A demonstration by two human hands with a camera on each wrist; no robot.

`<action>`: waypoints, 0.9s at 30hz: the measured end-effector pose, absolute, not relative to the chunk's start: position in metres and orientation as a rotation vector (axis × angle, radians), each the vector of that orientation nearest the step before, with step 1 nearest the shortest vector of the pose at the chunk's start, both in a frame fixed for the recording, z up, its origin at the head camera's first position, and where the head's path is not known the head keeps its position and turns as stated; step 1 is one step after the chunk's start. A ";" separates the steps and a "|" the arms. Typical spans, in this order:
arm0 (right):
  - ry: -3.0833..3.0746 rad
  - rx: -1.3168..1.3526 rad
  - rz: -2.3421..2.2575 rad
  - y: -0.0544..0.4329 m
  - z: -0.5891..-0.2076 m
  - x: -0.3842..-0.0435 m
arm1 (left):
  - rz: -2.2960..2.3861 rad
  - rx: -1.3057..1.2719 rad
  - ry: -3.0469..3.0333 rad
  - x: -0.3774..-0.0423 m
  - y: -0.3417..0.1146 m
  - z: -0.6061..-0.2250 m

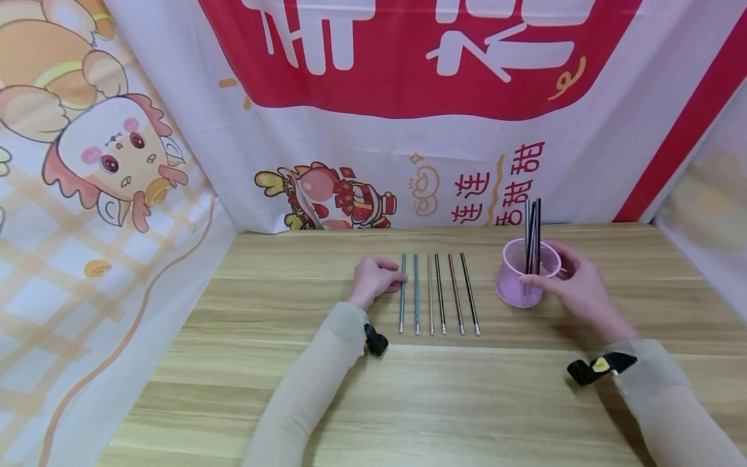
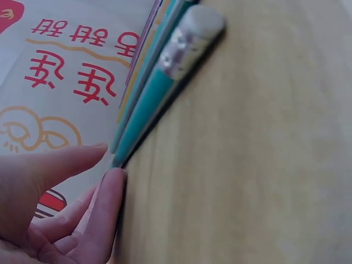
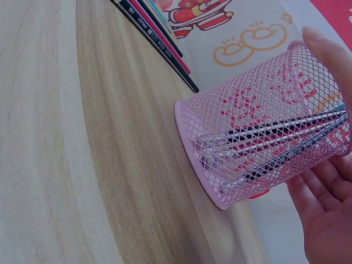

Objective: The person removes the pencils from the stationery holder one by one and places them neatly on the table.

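Observation:
Several pencils (image 1: 438, 293) lie side by side on the wooden table (image 1: 408, 402), erasers toward me. My left hand (image 1: 399, 277) sits at the row's left end and pinches the leftmost teal pencil (image 1: 402, 298) near its far part. In the left wrist view, thumb and forefinger (image 2: 107, 203) meet at that teal pencil (image 2: 148, 104). To the right stands a pink mesh cup (image 1: 516, 285) with several dark pencils (image 1: 532, 230) upright in it. My right hand (image 1: 545, 266) grips the cup, thumb at the near rim, fingers round the far side. The cup (image 3: 258, 126) shows tilted in the right wrist view.
A printed cloth backdrop (image 1: 373, 130) hangs behind the table and drapes down the left side (image 1: 87, 259). Black straps (image 1: 598, 366) sit on both wrists. Bare wood lies in front of the pencil row.

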State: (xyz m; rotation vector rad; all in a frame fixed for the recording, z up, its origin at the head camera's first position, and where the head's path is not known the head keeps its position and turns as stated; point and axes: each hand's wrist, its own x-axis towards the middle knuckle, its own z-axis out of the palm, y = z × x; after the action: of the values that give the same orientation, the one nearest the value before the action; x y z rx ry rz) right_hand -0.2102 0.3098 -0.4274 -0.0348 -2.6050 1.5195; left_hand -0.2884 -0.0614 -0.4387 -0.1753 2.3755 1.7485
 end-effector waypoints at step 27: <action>-2.593 0.017 1.503 0.311 -0.427 -0.212 | 1.854 0.224 2.477 -0.281 0.036 -0.360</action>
State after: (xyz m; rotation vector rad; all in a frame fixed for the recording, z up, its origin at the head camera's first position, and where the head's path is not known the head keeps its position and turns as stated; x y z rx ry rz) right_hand -0.2120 0.3115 -0.4275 0.0173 -2.5933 1.5035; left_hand -0.2805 0.0356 -0.3605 0.2241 2.4767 1.8541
